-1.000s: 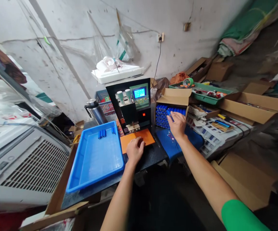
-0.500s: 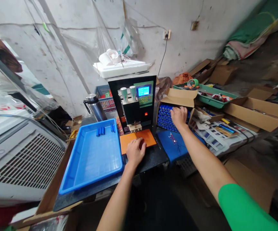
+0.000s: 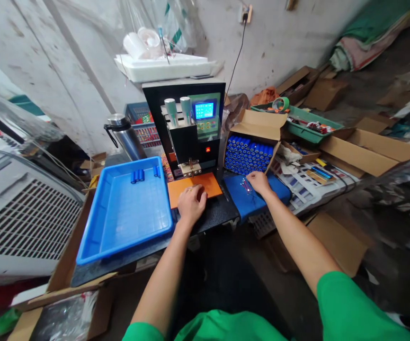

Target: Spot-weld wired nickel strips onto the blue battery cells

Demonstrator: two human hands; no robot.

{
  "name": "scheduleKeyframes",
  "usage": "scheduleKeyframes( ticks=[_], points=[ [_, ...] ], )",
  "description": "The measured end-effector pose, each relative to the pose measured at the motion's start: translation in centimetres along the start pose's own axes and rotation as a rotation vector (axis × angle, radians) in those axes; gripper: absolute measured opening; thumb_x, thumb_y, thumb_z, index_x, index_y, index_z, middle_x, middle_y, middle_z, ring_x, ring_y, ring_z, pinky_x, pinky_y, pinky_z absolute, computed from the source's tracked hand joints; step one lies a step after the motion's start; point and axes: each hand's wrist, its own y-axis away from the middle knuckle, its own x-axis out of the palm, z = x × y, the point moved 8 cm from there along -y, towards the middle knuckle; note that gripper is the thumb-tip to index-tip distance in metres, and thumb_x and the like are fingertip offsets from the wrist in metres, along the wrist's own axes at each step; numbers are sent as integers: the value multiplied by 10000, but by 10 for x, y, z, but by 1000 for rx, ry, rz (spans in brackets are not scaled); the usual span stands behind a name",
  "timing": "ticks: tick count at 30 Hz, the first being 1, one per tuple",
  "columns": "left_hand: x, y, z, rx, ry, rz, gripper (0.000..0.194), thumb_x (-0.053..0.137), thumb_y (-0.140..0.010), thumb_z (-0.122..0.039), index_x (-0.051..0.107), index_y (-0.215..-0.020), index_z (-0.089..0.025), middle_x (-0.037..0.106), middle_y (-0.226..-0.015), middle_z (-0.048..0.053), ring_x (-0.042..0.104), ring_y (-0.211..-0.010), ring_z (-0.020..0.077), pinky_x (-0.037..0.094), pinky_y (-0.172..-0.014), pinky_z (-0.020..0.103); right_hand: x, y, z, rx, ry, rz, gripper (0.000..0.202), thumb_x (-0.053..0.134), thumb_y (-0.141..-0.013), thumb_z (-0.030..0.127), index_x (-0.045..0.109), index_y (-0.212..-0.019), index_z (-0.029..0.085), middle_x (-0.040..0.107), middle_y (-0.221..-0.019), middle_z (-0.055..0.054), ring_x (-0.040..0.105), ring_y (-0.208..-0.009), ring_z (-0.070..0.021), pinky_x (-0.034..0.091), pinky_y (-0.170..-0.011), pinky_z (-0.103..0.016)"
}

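My left hand [image 3: 191, 203] rests on the orange plate [image 3: 210, 184] below the black machine [image 3: 185, 144], its fingers curled; what they hold, if anything, is hidden. My right hand [image 3: 258, 182] is closed in a pinch over the blue cloth [image 3: 238, 203], beside thin red and white wire pieces [image 3: 246, 186]; I cannot make out what is between its fingertips. Just behind it, an open cardboard box [image 3: 262, 124] is packed with blue cylindrical cells [image 3: 244, 158]. On the left, a blue tray [image 3: 132, 213] holds several blue cells [image 3: 137, 176] near its far edge.
A steel flask [image 3: 127, 137] stands behind the tray. White foam [image 3: 165, 67] lies on top of the machine. To the right are a green tray [image 3: 311, 132] with small parts and a long cardboard box [image 3: 378, 151]. A grilled appliance [image 3: 27, 222] stands far left.
My right hand has left the cells in the cardboard box and come down toward me, to the wires on the blue cloth. My left hand stays at the orange plate. The camera view has shifted.
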Motion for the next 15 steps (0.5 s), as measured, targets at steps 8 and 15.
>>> scheduleKeyframes(
  ticks=[8, 15],
  points=[
    [0, 0, -1, -16, -7, 2, 303, 570, -903, -377, 687, -1149, -244, 735, -1145, 59, 638, -1096, 259, 459, -960, 371, 26, -11, -26, 126, -8, 228, 231, 675, -743, 332, 682, -570, 179, 649, -556, -32, 626, -636, -199, 384, -579, -270],
    [1, 0, 0, -39, 22, -2, 292, 583, -894, -366, 688, -1144, -255, 727, -1125, 65, 626, -1098, 262, 450, -969, 372, 24, -9, -28, 204, -117, 193, 201, 727, -642, 330, 664, -534, 172, 588, -470, -11, 560, -532, -174, 368, -523, -270]
  ],
)
